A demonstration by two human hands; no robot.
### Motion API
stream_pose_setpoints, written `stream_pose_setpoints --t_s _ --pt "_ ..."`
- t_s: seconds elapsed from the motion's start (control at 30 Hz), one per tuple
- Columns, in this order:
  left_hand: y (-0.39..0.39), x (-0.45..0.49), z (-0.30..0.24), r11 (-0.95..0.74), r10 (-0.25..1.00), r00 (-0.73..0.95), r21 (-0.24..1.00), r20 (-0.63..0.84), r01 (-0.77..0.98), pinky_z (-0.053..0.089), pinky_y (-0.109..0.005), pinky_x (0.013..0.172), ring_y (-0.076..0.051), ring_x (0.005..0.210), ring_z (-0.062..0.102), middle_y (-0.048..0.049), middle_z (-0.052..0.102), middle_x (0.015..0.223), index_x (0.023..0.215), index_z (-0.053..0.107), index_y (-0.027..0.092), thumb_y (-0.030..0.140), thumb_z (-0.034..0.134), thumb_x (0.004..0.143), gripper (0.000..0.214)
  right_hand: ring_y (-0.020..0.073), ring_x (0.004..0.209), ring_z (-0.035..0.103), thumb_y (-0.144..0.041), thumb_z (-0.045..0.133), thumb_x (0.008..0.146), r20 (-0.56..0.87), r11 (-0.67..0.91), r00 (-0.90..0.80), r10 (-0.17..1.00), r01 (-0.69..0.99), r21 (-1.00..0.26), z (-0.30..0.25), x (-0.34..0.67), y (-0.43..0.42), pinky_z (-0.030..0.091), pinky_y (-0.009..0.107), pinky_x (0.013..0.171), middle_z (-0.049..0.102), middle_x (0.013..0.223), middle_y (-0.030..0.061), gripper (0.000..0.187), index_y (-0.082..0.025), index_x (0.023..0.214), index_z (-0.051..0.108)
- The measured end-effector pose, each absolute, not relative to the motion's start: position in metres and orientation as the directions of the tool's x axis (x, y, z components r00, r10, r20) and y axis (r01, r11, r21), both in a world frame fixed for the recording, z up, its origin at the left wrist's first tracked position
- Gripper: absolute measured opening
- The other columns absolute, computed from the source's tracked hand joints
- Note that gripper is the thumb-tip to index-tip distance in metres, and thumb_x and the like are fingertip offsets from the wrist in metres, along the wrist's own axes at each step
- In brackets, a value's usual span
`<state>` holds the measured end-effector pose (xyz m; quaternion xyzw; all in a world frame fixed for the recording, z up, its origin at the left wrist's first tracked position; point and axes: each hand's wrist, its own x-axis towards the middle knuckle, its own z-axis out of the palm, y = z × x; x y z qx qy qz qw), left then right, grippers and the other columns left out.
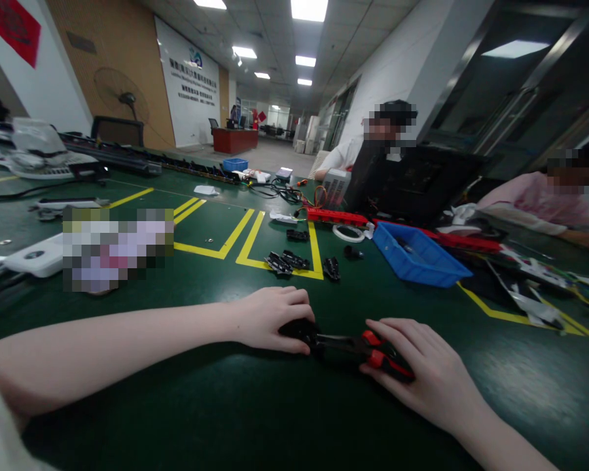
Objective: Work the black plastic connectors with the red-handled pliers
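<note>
Low over the green tabletop, my left hand (272, 317) is closed around a small black part (298, 329), mostly covered by the fingers. A pair of pliers (390, 366) with red and black handles lies in my right hand (425, 360), its fingers and thumb on either side of the handles. The metal jaws point left and meet the black part at my left fingertips; whether they grip it I cannot tell. Beyond my hands lie several similar black pieces (294, 260), one of them (332, 268) set apart to the right.
A blue bin (419, 261) stands at the right, near a white ring (348, 233) and a red strip (336, 216). Cables and a monitor (417, 180) are farther back. A white device (39, 255) lies at left. Two people sit across the table (255, 405).
</note>
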<state>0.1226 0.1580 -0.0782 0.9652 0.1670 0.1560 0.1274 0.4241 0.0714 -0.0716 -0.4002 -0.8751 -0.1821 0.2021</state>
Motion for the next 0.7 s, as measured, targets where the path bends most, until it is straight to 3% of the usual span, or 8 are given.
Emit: stream_pose_setpoints --t_s 0.1,0.2,0.3,0.43,0.5,0.53,0.6,0.7 --pt "0.156 0.123 -0.077 -0.907 0.385 0.886 0.284 0.257 0.311 0.049 -0.034 0.081 -0.024 0.1 0.059 -0.0093 0.059 0.116 0.12 0.058 0.02 0.054 0.065 0.086 0.048 0.0246 0.093 0.066 -0.044 0.065 0.085 0.52 0.599 -0.579 0.628 0.786 0.153 -0.072 0.424 0.071 0.055 0.037 0.074 0.068 0.107 0.0108 0.046 -0.02 0.124 0.059" --pt "0.155 0.112 -0.065 -0.891 0.426 0.874 0.275 0.235 0.36 0.046 -0.04 0.094 -0.029 0.113 0.057 -0.0129 0.053 0.135 0.138 0.046 0.019 0.063 0.065 0.082 0.073 0.0249 0.093 0.066 -0.045 0.066 0.084 0.541 0.586 -0.57 0.619 0.793 0.166 -0.072 0.425 0.072 0.055 0.037 0.074 0.068 0.108 0.0109 0.048 -0.02 0.124 0.059" --pt "0.157 0.07 -0.045 -0.816 0.576 0.789 0.211 0.212 0.539 0.038 -0.043 0.107 -0.032 0.129 0.048 -0.0127 0.042 0.15 0.146 0.038 0.02 0.063 0.052 0.09 0.072 0.0249 0.092 0.066 -0.046 0.065 0.084 0.558 0.586 -0.571 0.602 0.791 0.177 -0.073 0.426 0.072 0.055 0.037 0.073 0.068 0.108 0.0111 0.048 -0.019 0.124 0.059" --pt "0.155 -0.034 -0.029 -0.382 0.885 0.348 0.054 0.31 0.923 0.03 -0.048 0.114 -0.036 0.134 0.041 -0.013 0.04 0.151 0.144 0.043 0.017 0.071 0.041 0.089 0.078 0.0249 0.09 0.066 -0.048 0.064 0.085 0.582 0.59 -0.567 0.583 0.788 0.177 -0.077 0.427 0.074 0.056 0.038 0.072 0.067 0.108 0.0107 0.049 -0.021 0.125 0.059" --pt "0.149 -0.087 -0.033 -0.172 0.935 0.154 0.029 0.321 0.985 0.027 -0.052 0.115 -0.041 0.138 0.036 -0.0175 0.037 0.152 0.148 0.034 0.007 0.074 0.038 0.087 0.09 0.0251 0.09 0.067 -0.049 0.065 0.083 0.585 0.596 -0.569 0.578 0.784 0.173 -0.079 0.427 0.075 0.057 0.038 0.072 0.067 0.108 0.0101 0.05 -0.022 0.125 0.059" --pt "0.145 -0.11 -0.038 -0.107 0.964 0.097 0.026 0.248 0.994 0.026 -0.053 0.115 -0.042 0.14 0.032 -0.0189 0.036 0.153 0.149 0.029 0.003 0.072 0.035 0.09 0.091 0.0251 0.09 0.067 -0.049 0.066 0.082 0.585 0.601 -0.573 0.574 0.78 0.174 -0.08 0.426 0.075 0.057 0.038 0.072 0.068 0.108 0.0098 0.051 -0.022 0.125 0.059" --pt "0.136 -0.142 -0.05 0.026 0.989 -0.033 0.048 0.146 0.999 0.027 -0.054 0.114 -0.044 0.141 0.031 -0.0207 0.032 0.155 0.152 0.021 0.003 0.074 0.04 0.087 0.098 0.0252 0.091 0.067 -0.049 0.067 0.081 0.585 0.609 -0.587 0.56 0.77 0.191 -0.081 0.425 0.075 0.057 0.038 0.073 0.068 0.108 0.0097 0.052 -0.022 0.125 0.06" --pt "0.13 -0.157 -0.066 0.093 0.984 -0.107 0.103 0.142 0.99 0.033 -0.052 0.111 -0.045 0.139 0.037 -0.0242 0.027 0.157 0.154 0.017 0.004 0.076 0.046 0.084 0.105 0.0252 0.09 0.067 -0.049 0.067 0.081 0.588 0.61 -0.609 0.532 0.758 0.232 -0.08 0.423 0.075 0.057 0.038 0.073 0.068 0.108 0.0092 0.052 -0.023 0.126 0.06"
